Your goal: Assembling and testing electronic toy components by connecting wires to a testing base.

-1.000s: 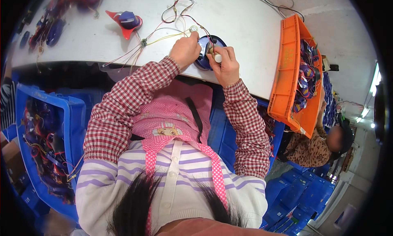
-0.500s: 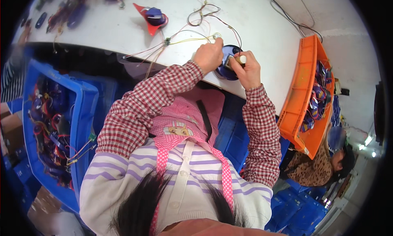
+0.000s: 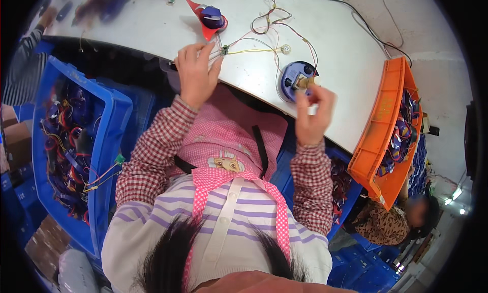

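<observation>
My left hand (image 3: 197,71) is at the table's front edge, thumb and fingers apart, beside a small green circuit board (image 3: 224,50) with thin wires. Its fingertips are close to those wires; whether they touch is unclear. My right hand (image 3: 316,112) is curled over the near right side of a round purple-blue housing (image 3: 292,71), its fingers blurred. A tan piece (image 3: 306,83) stands out from the housing, by the fingertips. Something pale shows under the right fingers, too smeared to name. Yellow wires run from the board to a small round disc (image 3: 285,49).
A purple and red finned part (image 3: 212,19) lies beyond my left hand. Black and red wires (image 3: 272,21) coil behind the housing. An orange crate (image 3: 378,110) of parts is at right, a blue crate (image 3: 109,105) at left. Another person's hand (image 3: 48,17) is far left; another person (image 3: 391,219) is lower right.
My left hand has left the housing and moved left to the wires by the board. My right hand has drawn back toward me, uncovering more of the housing. The whole view has shifted slightly.
</observation>
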Available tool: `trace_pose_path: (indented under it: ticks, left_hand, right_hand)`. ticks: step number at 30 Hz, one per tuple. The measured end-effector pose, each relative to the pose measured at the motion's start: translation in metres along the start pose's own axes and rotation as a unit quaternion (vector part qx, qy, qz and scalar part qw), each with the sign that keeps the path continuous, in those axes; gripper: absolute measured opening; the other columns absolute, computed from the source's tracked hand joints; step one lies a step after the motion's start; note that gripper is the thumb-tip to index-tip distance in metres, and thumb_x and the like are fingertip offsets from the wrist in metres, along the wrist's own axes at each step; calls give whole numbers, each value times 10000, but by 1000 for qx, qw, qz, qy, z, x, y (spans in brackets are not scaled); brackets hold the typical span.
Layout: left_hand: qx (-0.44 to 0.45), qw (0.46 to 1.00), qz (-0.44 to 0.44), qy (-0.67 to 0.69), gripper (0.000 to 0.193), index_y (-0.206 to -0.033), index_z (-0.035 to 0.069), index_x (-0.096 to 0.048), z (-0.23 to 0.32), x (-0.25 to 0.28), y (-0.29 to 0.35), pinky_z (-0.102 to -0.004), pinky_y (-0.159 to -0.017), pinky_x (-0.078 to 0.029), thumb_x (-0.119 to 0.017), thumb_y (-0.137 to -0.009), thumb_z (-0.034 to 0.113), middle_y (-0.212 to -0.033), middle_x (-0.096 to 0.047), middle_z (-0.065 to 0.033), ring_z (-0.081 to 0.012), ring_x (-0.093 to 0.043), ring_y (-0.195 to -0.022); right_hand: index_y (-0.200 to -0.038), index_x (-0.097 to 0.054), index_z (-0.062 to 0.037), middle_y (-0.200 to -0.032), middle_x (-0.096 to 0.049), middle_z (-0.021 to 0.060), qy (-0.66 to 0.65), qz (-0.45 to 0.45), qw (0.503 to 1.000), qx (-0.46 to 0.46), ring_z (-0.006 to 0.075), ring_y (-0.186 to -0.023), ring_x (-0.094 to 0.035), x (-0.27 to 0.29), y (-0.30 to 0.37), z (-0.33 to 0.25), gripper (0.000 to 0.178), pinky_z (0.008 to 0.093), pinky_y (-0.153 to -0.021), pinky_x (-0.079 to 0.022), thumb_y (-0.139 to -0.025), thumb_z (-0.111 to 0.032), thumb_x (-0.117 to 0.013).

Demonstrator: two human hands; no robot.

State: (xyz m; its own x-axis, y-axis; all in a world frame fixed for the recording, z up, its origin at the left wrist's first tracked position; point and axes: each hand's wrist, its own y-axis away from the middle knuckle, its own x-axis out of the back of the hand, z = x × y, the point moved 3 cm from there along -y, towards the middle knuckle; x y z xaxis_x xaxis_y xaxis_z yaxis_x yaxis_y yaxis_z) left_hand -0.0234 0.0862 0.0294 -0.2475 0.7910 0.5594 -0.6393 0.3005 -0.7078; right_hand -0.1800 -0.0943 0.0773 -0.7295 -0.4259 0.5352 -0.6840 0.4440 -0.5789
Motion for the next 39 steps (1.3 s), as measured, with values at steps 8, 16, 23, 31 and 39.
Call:
trace_pose_path:
  ticks: [8, 16, 23, 31, 39]
  left_hand:
    - [23, 986, -165, -30, 171, -902, 65, -628, -24, -37, -9, -335, -729, -439, -632, -792, 196, -867, -614, -88, -251, -550, -773]
    - [85, 985, -143, 48, 146, -878, 53, -644, -29, -46, -9, -324, -585, -456, -633, -795, 173, -774, -635, -92, -250, -577, -640]
    - [151, 974, -155, 66, 142, -855, 29, -656, -30, -48, -10, -302, -528, -447, -640, -794, 156, -730, -628, -107, -220, -557, -571]
    - [138, 976, -149, 84, 166, -874, 22, -662, -33, -49, -10, -300, -525, -447, -653, -792, 167, -721, -623, -114, -203, -552, -569]
    - [139, 975, -144, 94, 175, -900, 20, -662, -34, -50, -8, -300, -530, -451, -646, -801, 163, -750, -625, -121, -204, -553, -570]
  right_hand:
    - [-918, -601, -5, -802, -565, 69, -87, -201, 974, -61, 155, -620, -502, -70, 13, -18, 138, 242, -571, -423, -801, -56, -653]
    - [-923, -605, -16, -815, -563, 78, -30, -165, 985, -34, 174, -617, -517, -96, -2, -13, 145, 259, -567, -435, -796, -67, -654]
    - [-963, -612, -31, -951, -582, 123, 288, -133, 948, 31, 275, -803, -592, -100, -62, 28, 153, 340, -681, -494, -824, -86, -584]
    - [-969, -616, -30, -1026, -568, 157, 476, -272, 836, -16, 321, -880, -589, -116, -76, 71, 168, 396, -744, -500, -840, -75, -517]
    - [-965, -602, -3, -967, -575, 161, 403, -261, 876, -45, 298, -797, -593, -103, -75, 52, 163, 388, -723, -512, -837, -70, -526]
